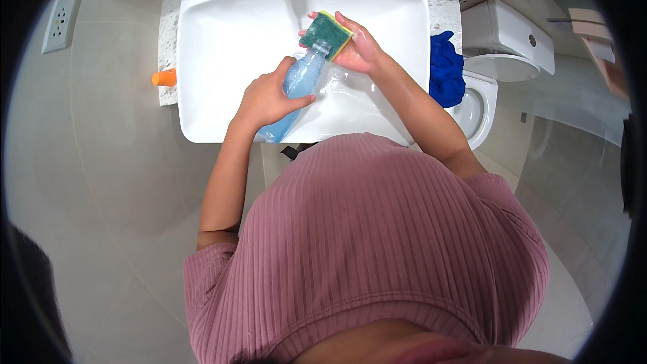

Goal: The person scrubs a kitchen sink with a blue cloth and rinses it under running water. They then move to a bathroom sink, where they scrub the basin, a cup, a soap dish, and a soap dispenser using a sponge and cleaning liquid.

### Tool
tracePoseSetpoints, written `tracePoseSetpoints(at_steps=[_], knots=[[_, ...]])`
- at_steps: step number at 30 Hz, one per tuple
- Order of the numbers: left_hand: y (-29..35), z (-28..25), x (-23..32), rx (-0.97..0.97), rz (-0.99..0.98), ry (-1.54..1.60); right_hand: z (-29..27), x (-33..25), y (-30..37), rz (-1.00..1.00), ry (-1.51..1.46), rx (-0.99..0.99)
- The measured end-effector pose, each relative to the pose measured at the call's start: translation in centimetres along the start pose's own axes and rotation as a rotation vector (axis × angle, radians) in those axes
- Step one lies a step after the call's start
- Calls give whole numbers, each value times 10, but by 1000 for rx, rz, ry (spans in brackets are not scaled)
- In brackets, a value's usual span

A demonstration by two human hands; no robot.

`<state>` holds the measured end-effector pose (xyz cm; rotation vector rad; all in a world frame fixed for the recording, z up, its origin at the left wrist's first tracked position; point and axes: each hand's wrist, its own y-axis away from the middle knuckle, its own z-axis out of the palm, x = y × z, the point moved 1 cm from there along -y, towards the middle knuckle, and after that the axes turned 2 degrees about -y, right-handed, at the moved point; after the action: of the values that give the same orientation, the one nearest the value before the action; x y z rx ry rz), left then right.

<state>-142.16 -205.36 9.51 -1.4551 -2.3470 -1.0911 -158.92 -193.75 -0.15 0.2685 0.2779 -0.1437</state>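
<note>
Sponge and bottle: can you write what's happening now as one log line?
left hand: holds bottle, tipped toward sponge | right hand: holds sponge, green side up | place: over sink | nearby: blue cloth, right of sink

Bright even light, glossy white rectangular sink washed pale at twelve o'clock, edges curved, black at three and nine
</note>
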Motion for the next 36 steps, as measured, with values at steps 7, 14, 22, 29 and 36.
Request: tracePoseSetpoints(at_steps=[7, 14, 22, 29, 36], knots=[[-2, -1, -2, -43, -3, 0, -5, 1, -1, 7, -44, 20], [-1, -2, -5, -54, -2, 0, -8, 6, 1, 32, -96, 28], [3, -2, -13, -66, -22, 22, -5, 13, -1, 87, -128, 17], [10, -11, -15, -75, -54, 61, 1, 15, -9, 102, -109, 5], [26, -14, -33, 109, 55, 141, 19, 15, -14, 142, -170, -37]])
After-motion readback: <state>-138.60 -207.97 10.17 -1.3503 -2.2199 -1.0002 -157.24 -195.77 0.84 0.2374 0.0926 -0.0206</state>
